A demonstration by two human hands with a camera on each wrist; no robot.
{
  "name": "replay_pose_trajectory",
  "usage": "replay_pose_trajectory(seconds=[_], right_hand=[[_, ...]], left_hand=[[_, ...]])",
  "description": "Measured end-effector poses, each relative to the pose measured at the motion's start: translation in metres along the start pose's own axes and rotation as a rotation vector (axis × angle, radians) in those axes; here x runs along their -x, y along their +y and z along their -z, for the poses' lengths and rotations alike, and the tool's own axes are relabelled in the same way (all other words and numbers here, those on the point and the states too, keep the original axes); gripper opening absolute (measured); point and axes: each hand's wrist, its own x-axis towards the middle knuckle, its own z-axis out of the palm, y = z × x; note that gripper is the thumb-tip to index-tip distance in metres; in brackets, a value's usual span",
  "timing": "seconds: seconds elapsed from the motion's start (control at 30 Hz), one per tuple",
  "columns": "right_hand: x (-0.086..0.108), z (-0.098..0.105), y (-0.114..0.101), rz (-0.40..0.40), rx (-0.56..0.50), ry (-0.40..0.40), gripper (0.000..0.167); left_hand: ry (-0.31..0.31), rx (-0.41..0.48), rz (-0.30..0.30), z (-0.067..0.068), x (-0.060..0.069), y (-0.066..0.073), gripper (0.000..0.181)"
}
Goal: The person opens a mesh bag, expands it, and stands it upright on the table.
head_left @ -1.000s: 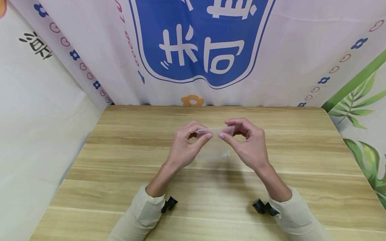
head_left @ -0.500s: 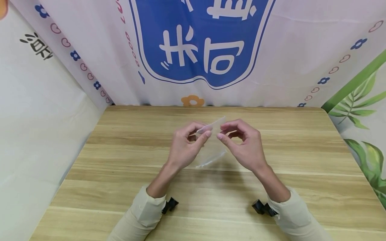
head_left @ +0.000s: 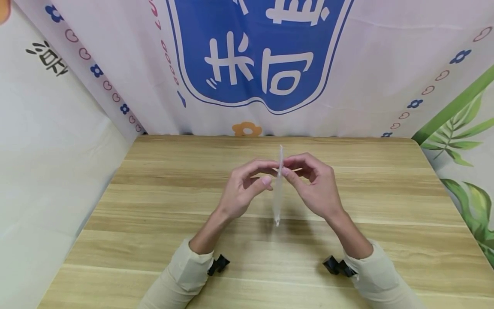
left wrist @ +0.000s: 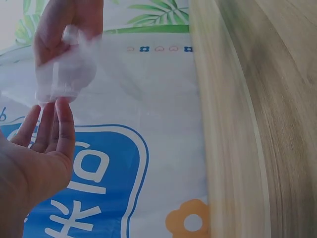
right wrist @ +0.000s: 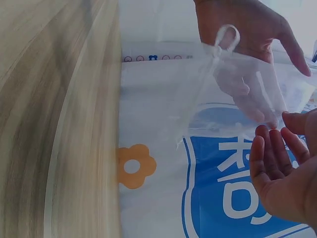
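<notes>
A clear plastic pouch (head_left: 277, 201) hangs between the two hands above the table, turned edge-on to the head view. In the right wrist view the pouch (right wrist: 198, 106) shows its see-through face, with a small whitish loop (right wrist: 217, 50) at one corner. My right hand (head_left: 319, 186) pinches its upper part between thumb and fingertips. From the other side my left hand (head_left: 241, 189) touches it with extended fingertips, while the left thumb stands apart from it. Through the film in the left wrist view, part of the right hand (left wrist: 69, 29) is visible.
A wood-grain table (head_left: 154, 231) lies beneath the hands. Behind it hangs a printed cloth (head_left: 362, 86) with a blue badge, meeting the table's far edge. Black wrist mounts (head_left: 218, 265) sit at both light sleeves (head_left: 179, 274).
The pouch has swung from facing the head view to edge-on. My left thumb has let go of it and the left fingers have moved right; the right hand has newly pinched it.
</notes>
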Motion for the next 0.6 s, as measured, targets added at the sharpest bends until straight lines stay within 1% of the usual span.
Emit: replay_pose_trajectory(seconds=[0.03, 0.1, 0.2, 0.3, 0.47, 0.6], right_hand=[[-0.0002, 0.0002, -0.0008, -0.003, -0.008, 0.000, 0.021], [-0.0002, 0.0004, -0.0017, -0.004, -0.017, -0.002, 0.023], [0.0005, -0.0007, -0.0010, 0.009, -0.023, -0.013, 0.025], [0.0015, -0.0021, -0.0004, 0.021, -0.011, -0.016, 0.025], [0.0014, -0.0025, 0.0007, 0.024, 0.017, -0.009, 0.028], [0.0010, -0.0028, 0.0007, 0.040, 0.031, -0.009, 0.030]], left_hand=[[-0.006, 0.009, -0.010, -0.0001, -0.0002, 0.0001, 0.045], [0.000, 0.007, -0.010, -0.0007, -0.0006, 0.0006, 0.041], [0.029, -0.016, 0.026, -0.0026, -0.0007, 0.0015, 0.029], [0.053, -0.051, 0.052, -0.0045, -0.0005, 0.0023, 0.024], [0.061, -0.109, 0.037, -0.0061, -0.0006, 0.0012, 0.016], [0.077, -0.124, 0.018, -0.0059, -0.0015, 0.0006, 0.011]])
